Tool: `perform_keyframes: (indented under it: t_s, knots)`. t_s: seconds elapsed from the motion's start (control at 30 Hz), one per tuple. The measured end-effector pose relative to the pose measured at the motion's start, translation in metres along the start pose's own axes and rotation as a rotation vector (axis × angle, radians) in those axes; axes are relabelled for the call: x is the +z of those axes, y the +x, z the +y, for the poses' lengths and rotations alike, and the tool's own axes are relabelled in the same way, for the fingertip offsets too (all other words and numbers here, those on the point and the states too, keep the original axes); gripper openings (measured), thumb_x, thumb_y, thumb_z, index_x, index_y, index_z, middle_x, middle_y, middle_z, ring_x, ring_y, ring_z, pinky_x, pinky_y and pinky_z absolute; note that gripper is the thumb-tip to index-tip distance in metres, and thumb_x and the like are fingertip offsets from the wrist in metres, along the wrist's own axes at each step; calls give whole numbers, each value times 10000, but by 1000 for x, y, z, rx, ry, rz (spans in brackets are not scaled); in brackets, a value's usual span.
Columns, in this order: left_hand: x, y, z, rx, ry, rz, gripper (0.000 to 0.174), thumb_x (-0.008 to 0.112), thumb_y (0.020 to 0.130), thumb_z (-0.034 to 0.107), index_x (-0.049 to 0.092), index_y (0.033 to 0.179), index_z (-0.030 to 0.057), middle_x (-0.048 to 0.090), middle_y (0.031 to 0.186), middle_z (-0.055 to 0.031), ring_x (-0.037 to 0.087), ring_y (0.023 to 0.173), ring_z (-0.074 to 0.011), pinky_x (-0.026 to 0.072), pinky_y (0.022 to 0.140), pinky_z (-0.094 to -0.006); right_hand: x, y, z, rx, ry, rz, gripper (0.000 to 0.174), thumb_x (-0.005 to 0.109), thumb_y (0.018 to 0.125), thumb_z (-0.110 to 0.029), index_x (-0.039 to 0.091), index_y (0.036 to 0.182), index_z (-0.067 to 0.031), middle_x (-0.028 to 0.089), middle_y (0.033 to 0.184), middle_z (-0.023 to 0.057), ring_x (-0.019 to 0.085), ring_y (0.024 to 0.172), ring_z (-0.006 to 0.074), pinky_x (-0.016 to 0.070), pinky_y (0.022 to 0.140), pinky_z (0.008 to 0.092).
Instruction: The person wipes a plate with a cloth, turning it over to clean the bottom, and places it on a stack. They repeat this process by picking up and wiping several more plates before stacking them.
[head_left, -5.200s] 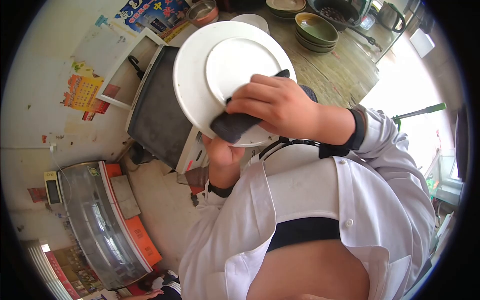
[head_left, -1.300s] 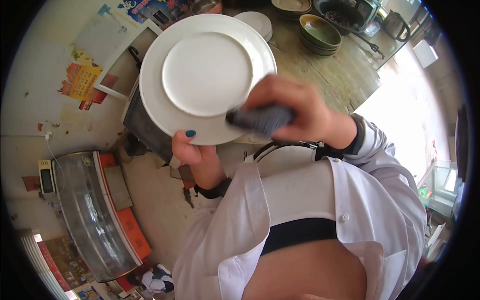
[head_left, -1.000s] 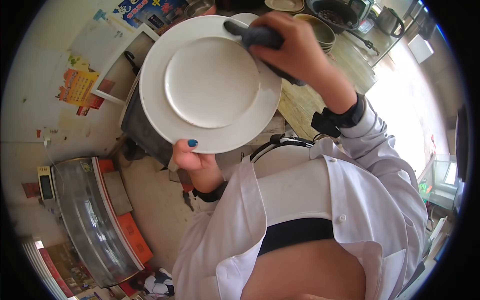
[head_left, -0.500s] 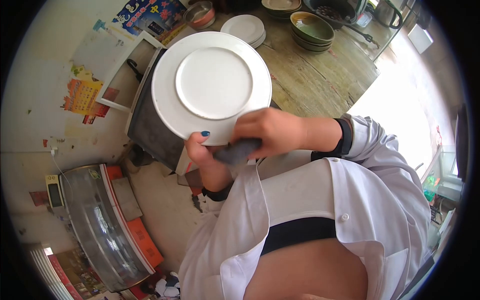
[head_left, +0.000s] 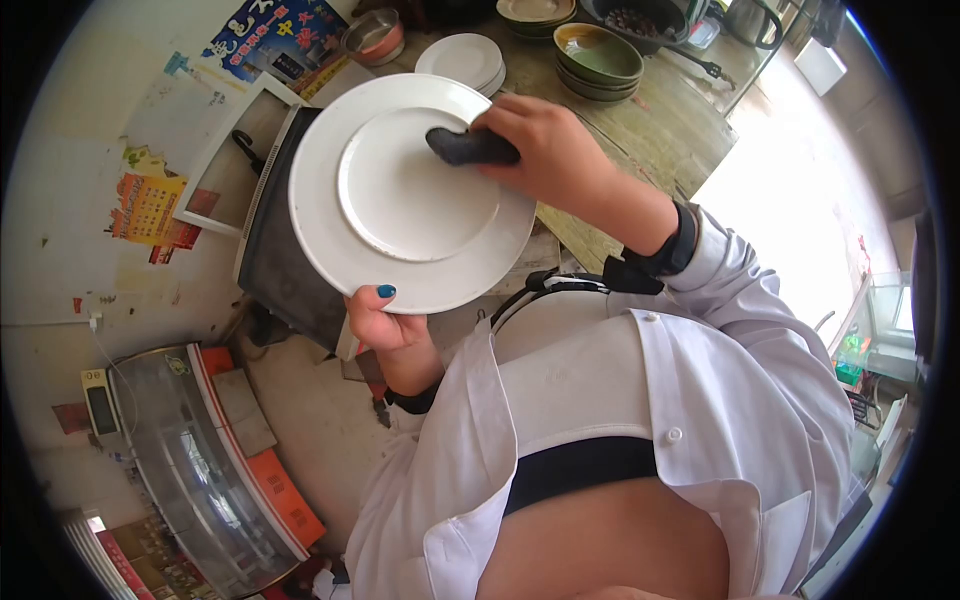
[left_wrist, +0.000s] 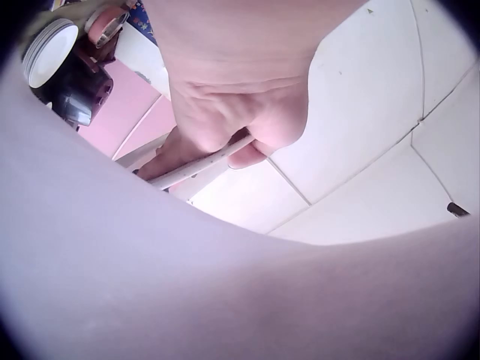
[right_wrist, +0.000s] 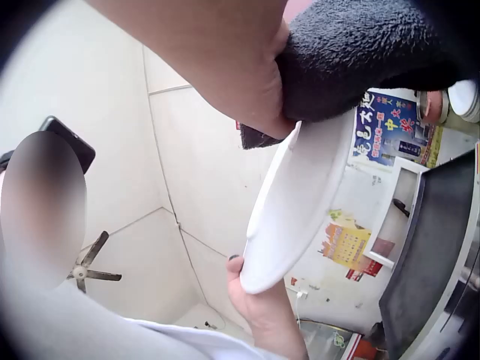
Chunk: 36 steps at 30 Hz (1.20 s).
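A large white plate (head_left: 400, 260) is held up with its underside and raised foot ring facing the head camera. My left hand (head_left: 388, 325) grips its lower rim, thumb on the near face and the fingers behind it. In the left wrist view the rim (left_wrist: 196, 169) runs between thumb and fingers. My right hand (head_left: 545, 150) holds a dark grey cloth (head_left: 470, 147) against the upper right part of the underside, overlapping the foot ring. The right wrist view shows the fluffy towel-like cloth (right_wrist: 352, 56) bunched in that hand above the plate (right_wrist: 300, 195).
On the wooden table (head_left: 660, 140) behind stand stacked small white plates (head_left: 462, 62), green bowls (head_left: 600, 55), a pink-sided metal bowl (head_left: 373, 38) and a dark pan (head_left: 640, 22). A dark-topped appliance (head_left: 290, 230) is at the left, and a glass display case (head_left: 200, 460) lower left.
Over the last half second the right hand has moved the cloth from the plate's lower rim up to the upper right of its underside. The left hand keeps its grip as the plate shifts slightly.
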<state>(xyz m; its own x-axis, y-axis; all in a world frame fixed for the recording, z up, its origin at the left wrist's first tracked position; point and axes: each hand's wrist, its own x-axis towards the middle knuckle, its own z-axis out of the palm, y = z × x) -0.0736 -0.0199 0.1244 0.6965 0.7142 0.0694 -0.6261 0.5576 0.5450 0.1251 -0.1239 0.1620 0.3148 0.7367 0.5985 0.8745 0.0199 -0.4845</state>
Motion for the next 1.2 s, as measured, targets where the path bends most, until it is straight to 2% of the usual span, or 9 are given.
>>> perform_keyframes:
  t_s: [0.17, 0.3, 0.4, 0.47, 0.57, 0.6, 0.63, 0.67, 1.2]
  knots:
    - [-3, 9, -12, 113, 42, 71, 622, 367, 511, 7, 322, 1125, -82, 436, 1046, -185, 465, 960, -301, 410, 840, -375, 15, -27, -9, 64, 112, -222, 273, 636, 583, -120, 545, 825, -30, 534, 779, 101, 540, 691, 267, 441, 613, 326]
    - [-12, 13, -12, 109, 74, 195, 582, 378, 519, 22, 361, 1091, -84, 456, 1010, -168, 475, 941, -272, 410, 822, -362, 21, -33, -20, 32, 550, -346, 239, 647, 573, -94, 562, 783, -19, 555, 727, 110, 544, 645, 256, 432, 594, 301]
    - [-32, 14, -12, 140, 107, 248, 462, 382, 529, 55, 435, 971, -68, 493, 876, -126, 501, 777, -215, 433, 669, -311, 20, -30, -22, -57, 649, -408, 235, 646, 575, -101, 568, 783, -23, 557, 727, 116, 545, 662, 257, 431, 603, 308]
    - [-68, 14, -19, 1484, 1521, 27, 422, 588, 731, 351, 458, 862, -29, 490, 805, -125, 483, 640, -217, 417, 583, -302, 14, -20, -18, -54, 566, -394, 246, 656, 569, -134, 568, 771, -24, 541, 712, 121, 530, 680, 275, 424, 614, 341]
    - [-102, 7, 10, 1223, 1819, -93, 245, 581, 736, 155, 485, 854, -36, 521, 794, -152, 506, 703, -221, 430, 655, -339, 4, 13, -26, -197, 378, -381, 274, 654, 550, -237, 561, 697, -24, 530, 691, 139, 520, 678, 313, 417, 613, 370]
    - [-83, 7, 8, 844, 1501, -34, 260, 544, 752, 187, 493, 851, -49, 537, 821, -173, 530, 731, -253, 423, 686, -344, 8, 26, -33, -323, 337, -267, 255, 611, 548, -282, 600, 648, -48, 558, 612, 145, 543, 608, 319, 431, 569, 368]
    - [-134, 24, 24, 319, 734, 132, 258, 514, 702, 97, 486, 917, -43, 526, 915, -175, 529, 809, -273, 423, 729, -334, 11, 39, -39, -388, 275, -251, 252, 609, 551, -278, 599, 655, -48, 557, 622, 145, 543, 614, 317, 432, 571, 367]
    - [-108, 26, 18, 238, 605, 226, 261, 512, 699, 94, 485, 920, -43, 526, 917, -175, 528, 811, -273, 423, 731, -334, 15, 52, -49, -436, 214, -267, 249, 607, 555, -273, 598, 662, -48, 556, 632, 144, 544, 620, 315, 433, 574, 366]
    - [-57, -20, 3, 52, 531, 263, 329, 484, 645, 51, 470, 960, -41, 514, 949, -163, 517, 848, -267, 420, 756, -334, -14, 70, -98, -480, -18, -811, 213, 572, 612, -197, 581, 768, -53, 540, 800, 137, 547, 716, 280, 446, 613, 348]
